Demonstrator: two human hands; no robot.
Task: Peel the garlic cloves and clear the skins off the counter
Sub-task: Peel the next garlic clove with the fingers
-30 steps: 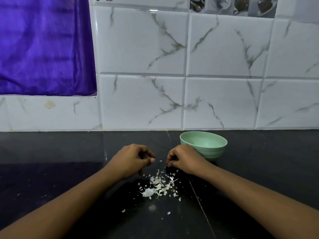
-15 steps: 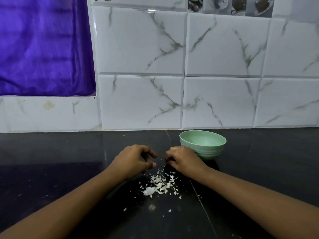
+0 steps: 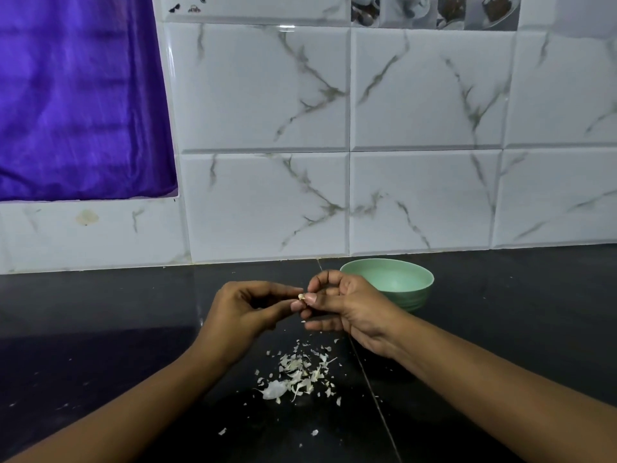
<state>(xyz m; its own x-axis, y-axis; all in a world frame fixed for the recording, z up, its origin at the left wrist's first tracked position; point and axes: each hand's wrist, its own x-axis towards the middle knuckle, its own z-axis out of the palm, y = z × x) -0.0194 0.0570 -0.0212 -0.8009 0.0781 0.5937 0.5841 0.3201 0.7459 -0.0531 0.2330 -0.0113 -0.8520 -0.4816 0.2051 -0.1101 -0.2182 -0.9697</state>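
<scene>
a: above the black counter [image 3: 100, 345], both hands are raised and meet fingertip to fingertip. entry: left hand [image 3: 243, 315], thumb and forefinger pinched narrow; right hand [image 3: 347, 305], thumb and forefinger likewise pinched, other fingers loosely curled.

b: what sits between them?

a: a small pale garlic clove [image 3: 301, 297], only a sliver showing. both pinches close on it. whether skin is on it, i cannot tell; too small.

b: location of the skins?

a: garlic skins [image 3: 297, 372] lie in a loose pile on the counter, below and toward the viewer from the hands, between the two forearms. one larger white flake sits at the pile's near-left edge. stray flecks lie apart, nearer the viewer. one tiny fleck shows just under the fingertips; on the counter or in the air, i cannot tell.

b: containers?

a: green bowl [image 3: 414, 289], upright, on the counter behind the right hand, partly hidden by it. no contents visible in the part i can see.

b: surroundings?

a: white marbled tile wall [image 3: 417, 128] behind the counter; purple cloth [image 3: 76, 101] hangs upper left. a seam in the counter runs from the wall past the pile's right side.
</scene>
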